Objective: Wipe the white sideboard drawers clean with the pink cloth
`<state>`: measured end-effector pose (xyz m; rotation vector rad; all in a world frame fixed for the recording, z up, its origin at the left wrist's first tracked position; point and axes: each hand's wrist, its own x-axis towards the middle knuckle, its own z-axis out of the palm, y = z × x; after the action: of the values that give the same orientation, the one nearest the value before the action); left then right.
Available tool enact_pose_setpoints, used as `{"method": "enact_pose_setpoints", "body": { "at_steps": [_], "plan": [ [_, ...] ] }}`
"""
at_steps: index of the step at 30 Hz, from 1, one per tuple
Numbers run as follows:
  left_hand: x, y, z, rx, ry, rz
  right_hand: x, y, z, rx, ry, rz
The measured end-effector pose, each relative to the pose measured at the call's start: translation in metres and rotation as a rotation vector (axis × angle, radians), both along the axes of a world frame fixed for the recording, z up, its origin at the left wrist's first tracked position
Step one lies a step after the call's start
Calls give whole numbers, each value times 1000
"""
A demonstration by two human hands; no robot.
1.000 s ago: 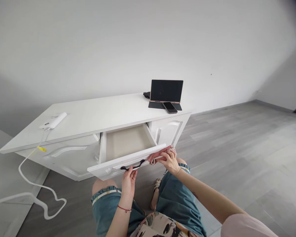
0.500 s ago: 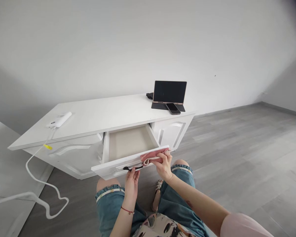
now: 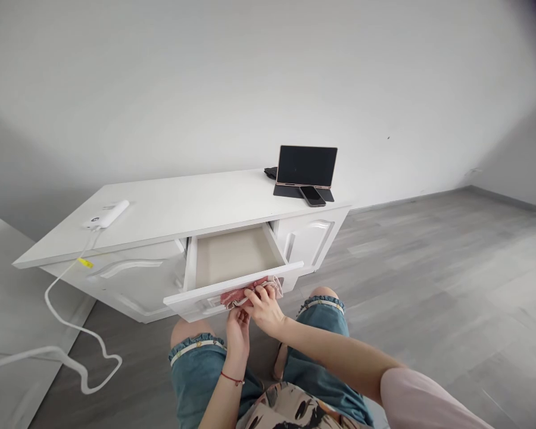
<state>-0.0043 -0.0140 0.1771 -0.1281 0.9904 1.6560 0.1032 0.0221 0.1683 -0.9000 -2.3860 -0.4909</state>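
A white drawer (image 3: 185, 305) stands pulled out of the white cabinet (image 3: 192, 205), its beige bottom bare. My right hand (image 3: 267, 310) presses a folded pinkish-red cloth (image 3: 232, 297) with pale edges against the drawer's front panel, fingers closed over it. Just below and to the left, my left hand (image 3: 238, 333) is curled at the black drawer handle, which the cloth and fingers now hide. The two hands nearly touch.
A tablet (image 3: 307, 167) on a dark stand, with a phone (image 3: 312, 196) before it, rests on the cabinet top. At the left end lies a white device (image 3: 109, 215) whose white cable (image 3: 49, 298) hangs down in front. My knees flank the drawer.
My right hand and the cloth have slid left along the drawer front, from its right end to over the handle. My left hand has stayed at the handle.
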Motion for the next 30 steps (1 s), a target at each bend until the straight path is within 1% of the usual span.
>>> {"method": "enact_pose_setpoints", "body": {
  "at_steps": [4, 7, 9, 12, 15, 20, 22, 25, 30],
  "plan": [
    [1, 3, 6, -67, -35, 0, 8, 9, 8, 33, -41, 62],
    [1, 4, 6, -62, -3, -18, 22, 17, 9, 94, -19, 90],
    [1, 5, 4, -42, 21, -26, 32, 20, 9, 139, 25, 63],
    [-1, 7, -1, -20, 43, -39, 50, 21, 6, 170, 83, -46],
    [-1, 7, -4, -15, 55, -35, 71, 20, -4, 168, 122, -145],
    [-1, 7, -3, -24, 67, -36, 99, 24, -30, 173, 179, -283],
    [-1, 6, -3, -17, 71, -42, 106, 26, -40, 177, 194, -294],
    [-1, 7, -3, -18, 71, -45, 111, 28, -52, 171, 199, -272],
    [-3, 6, -4, -16, 85, -59, 113, 25, -70, 105, 161, -246]
  ]
}}
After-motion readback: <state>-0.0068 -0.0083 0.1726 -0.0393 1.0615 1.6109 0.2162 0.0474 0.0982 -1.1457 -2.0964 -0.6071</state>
